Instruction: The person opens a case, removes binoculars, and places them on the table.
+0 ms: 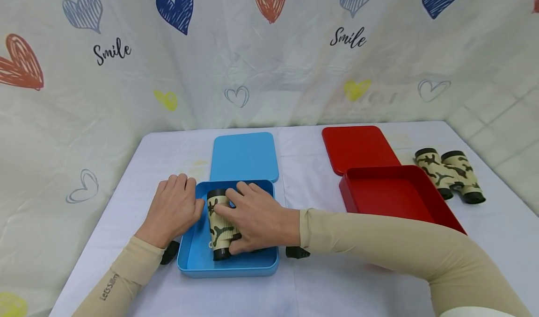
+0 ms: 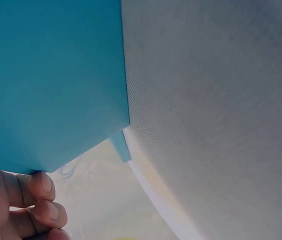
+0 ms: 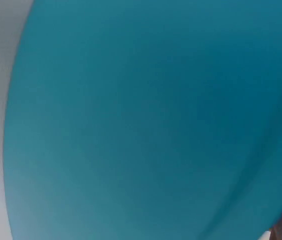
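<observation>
A pair of camouflage binoculars with black ends lies inside the blue box. My right hand grips the binoculars from above, covering their right barrel. At the box's left rim is my left hand, thumb over the edge and fingers curled. In the left wrist view, the fingertips touch the corner of the box's outer wall. Blue plastic fills most of the right wrist view, where the binoculars hardly show.
The blue lid lies behind the blue box. To the right stands an open red box, partly behind my right forearm, with the red lid beyond it. Another pair of camouflage binoculars lies at the table's right side.
</observation>
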### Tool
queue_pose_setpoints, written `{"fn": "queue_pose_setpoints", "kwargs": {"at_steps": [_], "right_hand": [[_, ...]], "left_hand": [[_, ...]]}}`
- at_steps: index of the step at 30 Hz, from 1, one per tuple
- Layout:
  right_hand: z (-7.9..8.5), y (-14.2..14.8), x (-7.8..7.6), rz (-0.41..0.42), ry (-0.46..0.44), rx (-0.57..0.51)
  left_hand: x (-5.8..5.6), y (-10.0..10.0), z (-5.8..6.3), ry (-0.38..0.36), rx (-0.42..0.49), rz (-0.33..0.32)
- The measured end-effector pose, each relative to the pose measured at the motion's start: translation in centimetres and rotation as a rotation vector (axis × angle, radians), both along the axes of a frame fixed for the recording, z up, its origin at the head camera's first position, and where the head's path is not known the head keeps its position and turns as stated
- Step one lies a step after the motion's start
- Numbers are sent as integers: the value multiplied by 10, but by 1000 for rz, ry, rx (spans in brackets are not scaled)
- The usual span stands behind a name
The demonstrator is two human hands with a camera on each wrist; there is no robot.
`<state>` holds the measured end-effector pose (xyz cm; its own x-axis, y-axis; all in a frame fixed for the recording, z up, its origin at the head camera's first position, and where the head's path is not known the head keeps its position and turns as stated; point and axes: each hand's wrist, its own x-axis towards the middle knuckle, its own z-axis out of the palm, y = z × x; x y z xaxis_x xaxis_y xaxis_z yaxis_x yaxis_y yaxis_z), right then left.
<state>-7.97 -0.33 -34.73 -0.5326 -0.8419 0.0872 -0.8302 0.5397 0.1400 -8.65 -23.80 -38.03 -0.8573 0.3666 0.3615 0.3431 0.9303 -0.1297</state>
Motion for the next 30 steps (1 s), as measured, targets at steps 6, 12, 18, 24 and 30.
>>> {"fn": "queue_pose_setpoints", "kwargs": {"at_steps": [6,12,18,24,30], "right_hand": [[7,1,-1,0,24,-18],[15,1,0,10,43,-27],[22,3,-1,1,38,-32],[29,5,-1,-7,46,-32],[33,9,-1,-12,50,-36]], "left_hand": [[0,0,0,-7,4,7],[0,0,0,-4,-1,7],[0,0,-1,-7,-1,5],[0,0,-1,-17,-2,13],[0,0,-1,-29,0,20]]}}
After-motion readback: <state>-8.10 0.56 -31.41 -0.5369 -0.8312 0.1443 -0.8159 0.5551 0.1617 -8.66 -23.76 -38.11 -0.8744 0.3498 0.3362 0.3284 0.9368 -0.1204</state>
